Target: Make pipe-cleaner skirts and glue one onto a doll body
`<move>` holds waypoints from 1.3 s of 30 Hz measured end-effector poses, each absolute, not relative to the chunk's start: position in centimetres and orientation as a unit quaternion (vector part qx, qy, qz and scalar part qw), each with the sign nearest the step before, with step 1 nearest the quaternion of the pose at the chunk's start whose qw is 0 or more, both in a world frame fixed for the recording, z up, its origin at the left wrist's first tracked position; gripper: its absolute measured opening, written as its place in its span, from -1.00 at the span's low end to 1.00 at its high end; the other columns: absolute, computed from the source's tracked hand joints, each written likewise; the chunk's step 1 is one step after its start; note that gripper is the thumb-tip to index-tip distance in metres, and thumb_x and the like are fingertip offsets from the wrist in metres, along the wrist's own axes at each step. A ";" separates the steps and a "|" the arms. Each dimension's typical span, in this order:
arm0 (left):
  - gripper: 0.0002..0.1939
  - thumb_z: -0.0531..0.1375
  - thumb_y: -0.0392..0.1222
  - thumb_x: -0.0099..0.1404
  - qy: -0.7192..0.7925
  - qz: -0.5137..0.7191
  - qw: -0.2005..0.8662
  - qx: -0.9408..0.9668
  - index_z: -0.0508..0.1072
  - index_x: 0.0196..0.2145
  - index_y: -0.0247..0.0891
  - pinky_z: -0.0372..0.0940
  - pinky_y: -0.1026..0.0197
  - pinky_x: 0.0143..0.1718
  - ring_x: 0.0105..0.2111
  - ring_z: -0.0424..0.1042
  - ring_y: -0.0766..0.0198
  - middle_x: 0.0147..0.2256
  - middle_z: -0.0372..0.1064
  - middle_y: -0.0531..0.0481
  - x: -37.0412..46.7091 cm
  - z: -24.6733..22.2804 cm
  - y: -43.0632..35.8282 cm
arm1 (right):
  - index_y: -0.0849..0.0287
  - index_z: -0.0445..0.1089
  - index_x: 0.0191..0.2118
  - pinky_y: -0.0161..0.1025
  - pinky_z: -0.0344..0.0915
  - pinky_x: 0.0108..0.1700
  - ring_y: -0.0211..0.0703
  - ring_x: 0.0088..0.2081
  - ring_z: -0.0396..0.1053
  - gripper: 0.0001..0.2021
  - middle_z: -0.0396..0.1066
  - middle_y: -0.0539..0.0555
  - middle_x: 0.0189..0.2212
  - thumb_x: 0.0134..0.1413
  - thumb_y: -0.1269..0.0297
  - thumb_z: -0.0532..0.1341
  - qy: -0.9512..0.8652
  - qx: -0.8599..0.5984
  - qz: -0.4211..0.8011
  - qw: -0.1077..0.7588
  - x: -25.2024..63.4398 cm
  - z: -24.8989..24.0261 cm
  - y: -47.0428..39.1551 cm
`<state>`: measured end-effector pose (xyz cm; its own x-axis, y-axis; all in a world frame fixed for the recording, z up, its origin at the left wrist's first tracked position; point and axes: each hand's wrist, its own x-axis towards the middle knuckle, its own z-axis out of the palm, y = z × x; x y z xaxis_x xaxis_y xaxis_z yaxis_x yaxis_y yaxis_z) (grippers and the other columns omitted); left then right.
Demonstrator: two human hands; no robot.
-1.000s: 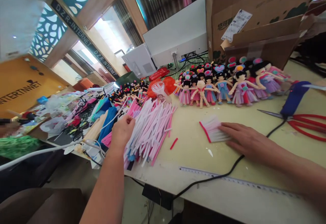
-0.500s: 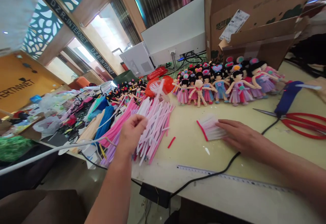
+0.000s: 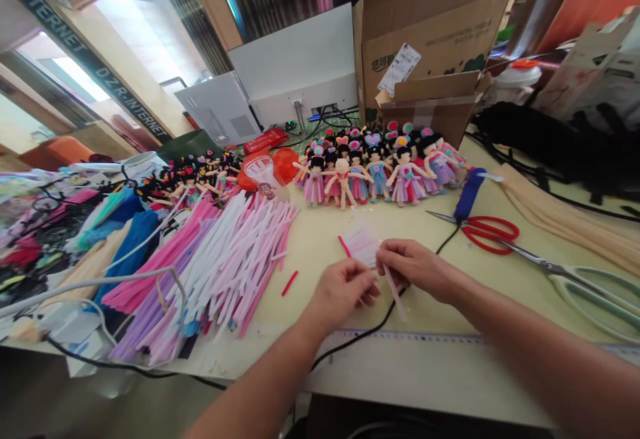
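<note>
1. The right hand (image 3: 414, 268) pinches a pale pink pipe cleaner (image 3: 395, 294), close by the right edge of the red-edged fringe (image 3: 363, 247); the strand slants down toward me.
2. The left hand (image 3: 344, 291) is curled, just on the near side of the fringe; I can't tell whether its fingertips grip anything.
3. The fringe itself lies on the table (image 3: 313, 246), its red edging on the left.
4. Left of the fringe, a short red stem (image 3: 290, 282); farther left, a heap of white and pink pipe cleaners (image 3: 240, 246).
5. Behind the fringe, rows of black-haired dolls (image 3: 379, 176); an undressed cream doll (image 3: 343, 186) stands at their front.
6. Right of the fringe, red-handled scissors (image 3: 493, 232) near a blue-handled tool (image 3: 469, 194); farther right, pale-green-handled scissors (image 3: 554, 268).
</note>
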<state>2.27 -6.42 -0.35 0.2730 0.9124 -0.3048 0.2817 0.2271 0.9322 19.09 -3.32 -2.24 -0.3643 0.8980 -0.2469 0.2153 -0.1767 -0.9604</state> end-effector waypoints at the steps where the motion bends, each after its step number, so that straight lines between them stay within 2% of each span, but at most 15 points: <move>1: -0.81 0.12 -0.11 0.20 0.555 0.295 0.478 0.613 0.37 -0.46 -0.28 0.26 0.28 -0.43 -0.51 0.37 0.33 -0.52 0.39 0.03 1.7 -0.1 -5.5 | 0.16 0.25 -0.52 -0.36 0.10 -0.58 -0.34 -0.65 0.17 -0.73 0.20 -0.10 -0.69 -0.03 0.05 0.12 -0.588 -0.506 0.566 0.278 19.6 -2.3 -2.9; 3: -0.87 0.12 -0.18 0.23 0.567 0.275 0.287 0.721 0.43 -0.42 -0.25 0.28 0.21 -0.28 -0.38 0.40 0.27 -0.43 0.43 0.02 0.7 0.2 -3.4 | 0.16 0.32 -0.43 -0.33 0.14 -0.54 -0.31 -0.64 0.21 -0.81 0.26 -0.08 -0.65 -0.01 0.14 0.11 -0.645 -0.551 0.461 0.261 20.6 -2.5 -2.1; 5: -0.87 0.10 -0.24 0.26 0.543 0.235 0.155 0.792 0.45 -0.35 -0.23 0.27 0.15 -0.15 -0.26 0.41 0.22 -0.30 0.46 -0.02 0.4 0.2 -1.6 | 0.16 0.39 -0.25 -0.31 0.18 -0.47 -0.27 -0.59 0.27 -0.80 0.35 -0.05 -0.59 0.01 0.24 0.11 -0.709 -0.573 0.333 0.241 21.3 -2.6 -1.6; 7: -0.87 0.10 -0.27 0.28 0.509 0.190 0.086 0.835 0.45 -0.29 -0.24 0.27 0.14 -0.10 -0.20 0.41 0.19 -0.24 0.46 -0.05 0.8 -0.1 -0.3 | 0.16 0.39 -0.09 -0.29 0.20 -0.40 -0.22 -0.52 0.33 -0.69 0.42 -0.02 -0.53 0.02 0.30 0.10 -0.752 -0.572 0.246 0.216 21.6 -2.8 -1.4; 9: -0.87 0.11 -0.26 0.28 0.474 0.148 0.055 0.866 0.44 -0.25 -0.27 0.27 0.13 -0.07 -0.16 0.40 0.17 -0.21 0.45 -0.08 1.6 -0.6 0.4 | 0.18 0.37 0.00 -0.28 0.22 -0.34 -0.18 -0.45 0.39 -0.63 0.46 0.01 -0.49 0.05 0.33 0.09 -0.772 -0.566 0.211 0.197 21.5 -3.3 -1.6; 14: -0.86 0.13 -0.21 0.29 0.432 0.093 0.036 0.896 0.44 -0.24 -0.29 0.27 0.09 -0.02 -0.10 0.37 0.14 -0.16 0.44 -0.11 2.4 -2.1 1.1 | 0.23 0.32 0.10 -0.23 0.29 -0.24 -0.09 -0.31 0.47 -0.56 0.53 0.11 -0.33 0.08 0.37 0.06 -0.796 -0.554 0.179 0.167 20.9 -4.3 -2.3; 18: -0.86 0.14 -0.20 0.29 0.424 0.115 0.059 0.896 0.43 -0.23 -0.29 0.27 0.09 0.01 -0.08 0.38 0.15 -0.14 0.45 -0.12 1.9 -3.1 1.2 | 0.25 0.30 0.12 -0.12 0.35 -0.15 0.01 -0.17 0.48 -0.56 0.53 0.19 -0.19 0.12 0.36 0.02 -0.807 -0.541 0.170 0.163 20.9 -4.7 -2.5; 21: -0.85 0.19 -0.22 0.25 0.422 0.156 0.066 0.891 0.44 -0.21 -0.27 0.28 0.07 0.01 -0.07 0.38 0.14 -0.10 0.44 -0.10 1.6 -3.7 1.3 | 0.24 0.30 0.12 -0.07 0.36 -0.09 0.01 -0.10 0.46 -0.57 0.50 0.21 -0.10 0.16 0.37 -0.01 -0.817 -0.521 0.164 0.186 21.1 -5.1 -2.6; 25: -0.85 0.20 -0.22 0.24 0.415 0.191 0.069 0.887 0.44 -0.21 -0.27 0.29 0.05 0.00 -0.07 0.38 0.14 -0.10 0.45 -0.11 1.5 -4.3 1.4 | 0.20 0.30 0.12 -0.08 0.38 -0.06 -0.03 -0.11 0.47 -0.58 0.51 0.19 -0.11 0.16 0.37 0.00 -0.828 -0.504 0.148 0.197 21.2 -5.5 -2.7; 34: -0.83 0.21 -0.21 0.24 0.398 0.207 0.088 0.890 0.44 -0.20 -0.27 0.30 0.04 -0.01 -0.07 0.38 0.13 -0.11 0.45 -0.13 1.1 -4.2 1.5 | 0.19 0.29 0.13 -0.04 0.40 -0.11 0.02 -0.11 0.47 -0.58 0.48 0.21 -0.07 0.17 0.39 -0.01 -0.836 -0.514 0.140 0.131 21.0 -5.8 -2.6; 39: -0.72 0.24 -0.18 0.21 0.415 0.227 0.086 0.877 0.41 -0.11 -0.27 0.26 -0.02 0.06 0.03 0.31 0.09 0.00 0.37 -0.17 1.0 -4.3 1.5 | 0.18 0.29 0.13 -0.06 0.39 -0.09 0.00 -0.10 0.46 -0.58 0.48 0.20 -0.07 0.16 0.38 0.00 -0.832 -0.518 0.149 0.135 21.0 -5.9 -2.6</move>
<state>1.04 1.52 -4.29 0.5518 0.7673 0.3268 0.6896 -0.6402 0.3385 21.02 -2.59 -5.91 -0.4278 0.9011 0.0711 0.8206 0.4201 -0.3874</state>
